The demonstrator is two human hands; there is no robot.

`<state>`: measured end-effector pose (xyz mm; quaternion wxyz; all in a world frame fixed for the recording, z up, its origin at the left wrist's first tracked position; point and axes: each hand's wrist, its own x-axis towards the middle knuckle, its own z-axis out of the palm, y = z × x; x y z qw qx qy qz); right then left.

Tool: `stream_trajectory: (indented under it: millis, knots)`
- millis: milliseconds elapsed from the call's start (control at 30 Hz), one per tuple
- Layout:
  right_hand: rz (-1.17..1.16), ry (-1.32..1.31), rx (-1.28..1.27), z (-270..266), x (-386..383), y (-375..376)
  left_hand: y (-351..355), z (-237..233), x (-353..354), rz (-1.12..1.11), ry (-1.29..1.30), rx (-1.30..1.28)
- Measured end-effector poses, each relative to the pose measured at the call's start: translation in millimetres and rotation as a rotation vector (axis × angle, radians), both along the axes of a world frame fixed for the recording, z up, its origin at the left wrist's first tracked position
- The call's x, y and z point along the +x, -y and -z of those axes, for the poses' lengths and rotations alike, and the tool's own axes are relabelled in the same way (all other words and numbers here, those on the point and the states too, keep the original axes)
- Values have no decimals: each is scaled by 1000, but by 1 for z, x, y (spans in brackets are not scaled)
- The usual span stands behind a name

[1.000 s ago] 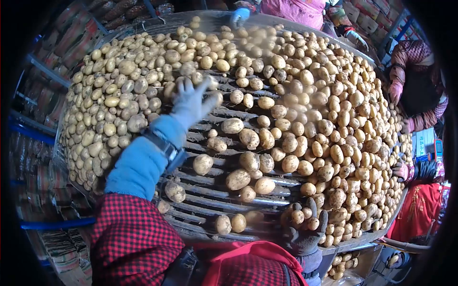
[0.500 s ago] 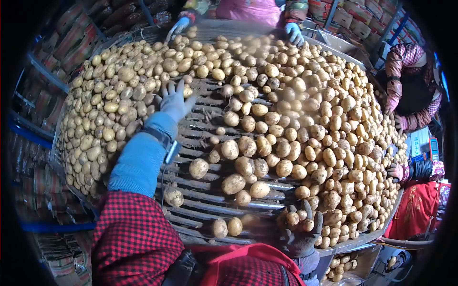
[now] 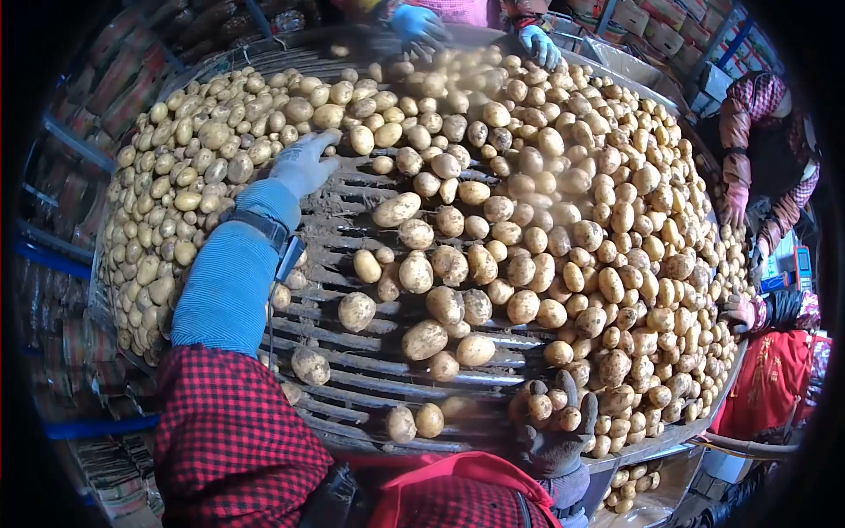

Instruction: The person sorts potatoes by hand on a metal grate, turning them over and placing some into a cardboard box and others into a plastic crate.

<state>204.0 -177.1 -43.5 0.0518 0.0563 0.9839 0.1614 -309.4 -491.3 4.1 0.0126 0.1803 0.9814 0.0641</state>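
Observation:
My left hand [image 3: 304,165], in a pale blue-grey glove, lies at the inner edge of the left potato pile [image 3: 202,167]. Its fingers are stretched out, with the thumb apart, and it grips nothing visible. At the near edge, my right hand [image 3: 550,449] in a dark glove is turned up with its fingers curled around several small potatoes [image 3: 540,407]. Between the hands, loose potatoes [image 3: 424,340] lie on a slatted metal table [image 3: 352,352] coated with soil. A bigger heap of potatoes [image 3: 616,264] covers the right side.
Across the table, a person's blue-gloved hands [image 3: 539,46] reach toward the potatoes. At the right edge, other people's pink-gloved hands [image 3: 735,204] are at the heap. Potatoes fill a bin [image 3: 673,493] below the near edge. Shelves with stacked cartons [image 3: 79,352] stand on the left.
My left hand has moved slightly away and left, its fingers closer together. The opposite person's hand has swung right over the potatoes. My right hand stays almost still.

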Motion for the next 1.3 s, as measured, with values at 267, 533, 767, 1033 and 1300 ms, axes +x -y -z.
stream_trajectory:
  millis: [267,533,767,1033,1300]
  knots:
    - [211,-90,-733,-5,-4,3,-5,13,-18,-101,58,163]
    - [337,-189,-1183,-3,0,2,33,-7,3,-60,261,140]
    - [150,-503,-1723,12,1,-1,11,-18,15,57,184,-173]
    - [151,-713,-1767,-2,-7,13,-13,-23,56,-129,194,174]
    - [-15,-787,-2087,0,-19,29,-155,-51,286,1273,-245,620]
